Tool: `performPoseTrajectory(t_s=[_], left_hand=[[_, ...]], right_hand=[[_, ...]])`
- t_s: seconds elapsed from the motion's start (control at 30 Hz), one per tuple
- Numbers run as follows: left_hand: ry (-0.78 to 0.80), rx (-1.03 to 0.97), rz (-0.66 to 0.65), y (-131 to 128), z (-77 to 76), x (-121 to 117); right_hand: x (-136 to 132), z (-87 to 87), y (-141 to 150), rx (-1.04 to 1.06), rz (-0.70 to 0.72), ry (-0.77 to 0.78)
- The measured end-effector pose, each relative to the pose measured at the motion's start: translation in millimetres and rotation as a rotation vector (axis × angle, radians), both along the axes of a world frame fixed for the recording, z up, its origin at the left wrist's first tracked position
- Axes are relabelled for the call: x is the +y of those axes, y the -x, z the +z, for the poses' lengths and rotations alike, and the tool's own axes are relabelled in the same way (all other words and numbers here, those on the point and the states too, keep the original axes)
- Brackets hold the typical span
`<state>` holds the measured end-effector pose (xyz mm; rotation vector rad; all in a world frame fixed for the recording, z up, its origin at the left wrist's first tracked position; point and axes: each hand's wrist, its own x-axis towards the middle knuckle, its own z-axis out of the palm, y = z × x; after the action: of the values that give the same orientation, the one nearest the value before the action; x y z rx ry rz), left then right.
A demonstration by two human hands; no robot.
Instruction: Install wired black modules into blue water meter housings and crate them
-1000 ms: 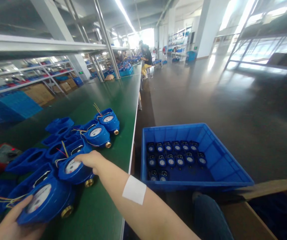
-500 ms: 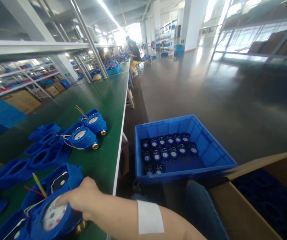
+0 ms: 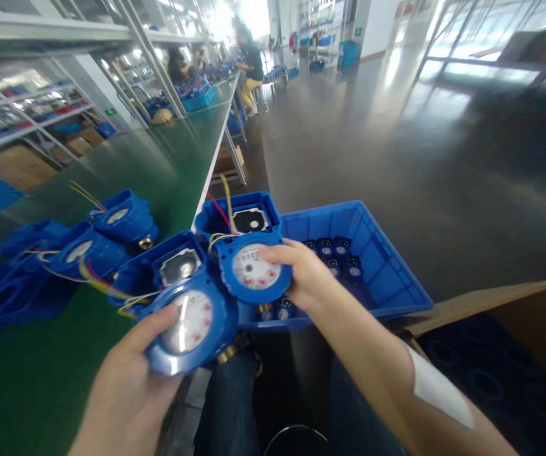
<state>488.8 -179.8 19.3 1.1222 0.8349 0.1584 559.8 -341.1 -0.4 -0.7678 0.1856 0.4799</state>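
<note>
My left hand [image 3: 135, 361] grips a blue water meter [image 3: 192, 323], thumb on its round white dial, with a brass fitting sticking out below. In my right hand [image 3: 306, 272] is a second blue water meter [image 3: 254, 269], thumb across its dial. Yellow, red and white wires rise from the open box part of each. The two meters are side by side, overlapping in view, over the bench edge. Two more wired water meters stand on the green bench to the left, one of them the rear meter [image 3: 123, 215]. Fingers beneath the held meters are mostly hidden.
Blue housings [image 3: 21, 278] lie at the left of the green bench [image 3: 30, 386]. A blue crate [image 3: 387, 266] holding several meters sits beyond my hands. At right stands an open carton [image 3: 529, 310] of dark blue parts. A person [image 3: 253, 63] is farther along the bench.
Both meters have come up off the bench and moved right, towards the crate. My left hand has come into view holding one. The view has swung right.
</note>
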Motion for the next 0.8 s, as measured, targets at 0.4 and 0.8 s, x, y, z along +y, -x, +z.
performPoseTrajectory(t_s=[0.4,0.8], left_hand=[[0.408,0.368,-0.532,-191,-294.8,-136],[0.580,0.674,-0.647,-207,-581.7,-160]], right_hand=[[-173,-260.5,-123,0.391,-0.043,0.349],[-217,-511.3,-152,0.814,0.157,0.494]])
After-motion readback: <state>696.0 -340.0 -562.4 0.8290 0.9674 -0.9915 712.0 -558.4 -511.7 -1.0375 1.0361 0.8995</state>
